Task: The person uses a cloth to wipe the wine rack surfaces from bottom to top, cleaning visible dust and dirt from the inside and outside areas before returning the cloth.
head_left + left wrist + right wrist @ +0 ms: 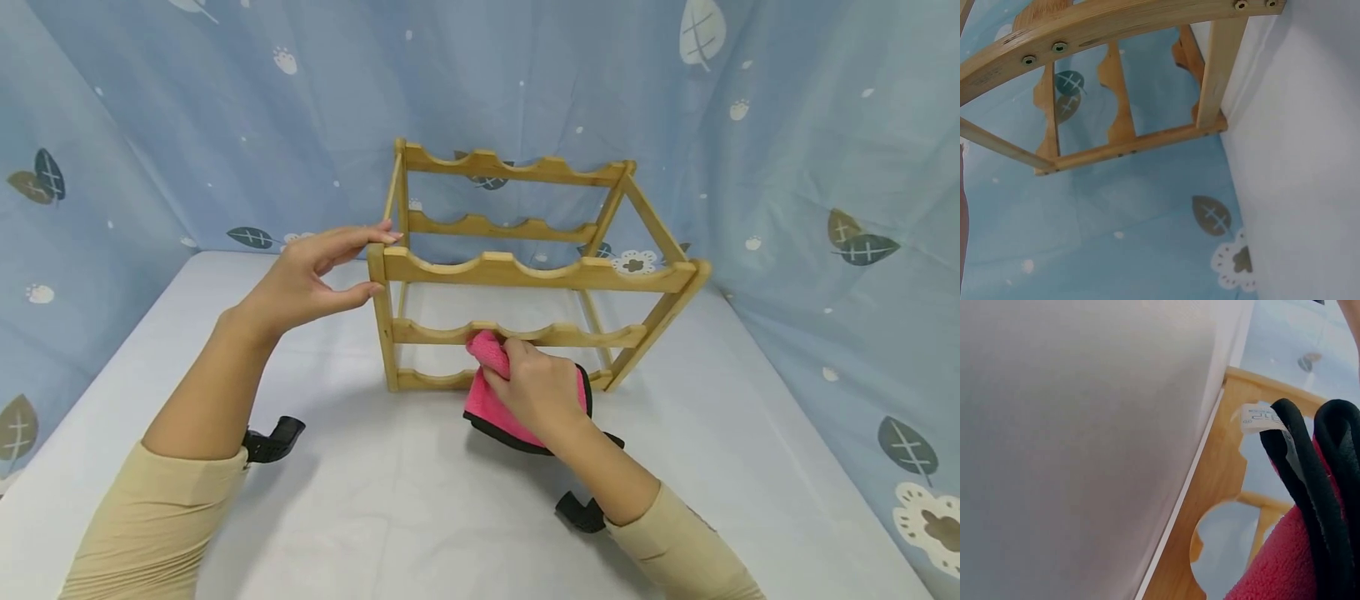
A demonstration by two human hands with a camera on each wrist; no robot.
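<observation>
A wooden bottle rack [495, 271] with scalloped rails stands upright in the middle of the head view. My left hand [315, 271] is at its front left upper corner, fingers over the top and thumb against the front of the post, gripping it. With my right hand [543, 392] I hold a folded pink cloth [498, 412] with black edging against the middle front rail [577, 336]. The cloth's black edge and white label [1260, 417] show up close in the right wrist view. In the left wrist view, the rack's end frame [1116, 28] with its screws fills the top.
The rack stands on a white-covered surface [360, 500]. Behind and at both sides hangs a blue curtain [300, 125] printed with leaves and flowers. Black wrist mounts [276, 440] stick out from both forearms.
</observation>
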